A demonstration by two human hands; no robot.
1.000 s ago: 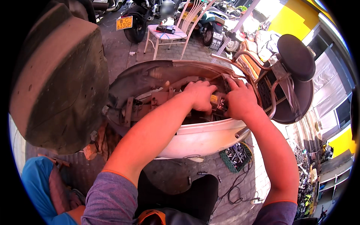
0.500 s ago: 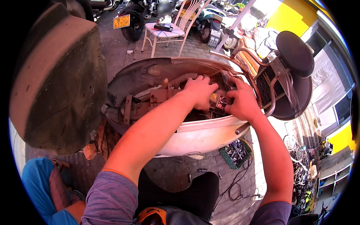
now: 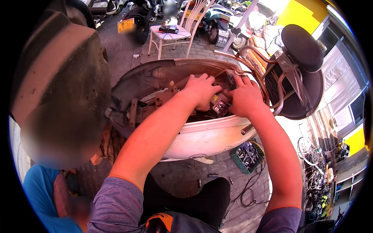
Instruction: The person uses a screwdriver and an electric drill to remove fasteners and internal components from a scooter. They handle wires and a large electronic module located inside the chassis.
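Both my hands are inside the open body of a white scooter [image 3: 211,139], among dusty frame parts and wires. Between them sits a small box-shaped electrical part [image 3: 220,105] with a yellowish label and a terminal face, tilted. My left hand [image 3: 200,92] closes on its left side, fingers bent over the far edge. My right hand [image 3: 247,97] grips its right side, the thumb near the terminals and the other fingers reaching down past it. The fingertips and the part's far side are partly hidden.
A large dark seat-like piece [image 3: 66,81] stands at left. A metal rack with a round black pad [image 3: 302,48] is at right. On the ground lie a green basket of sockets [image 3: 248,157] and a black cable [image 3: 245,196]. A person in blue [image 3: 40,194] is lower left; a chair [image 3: 171,35] stands beyond.
My right hand has shifted slightly up and left, its fingers reaching further in. My left hand has moved a little left and up. The boxy part has shifted slightly left and tilted.
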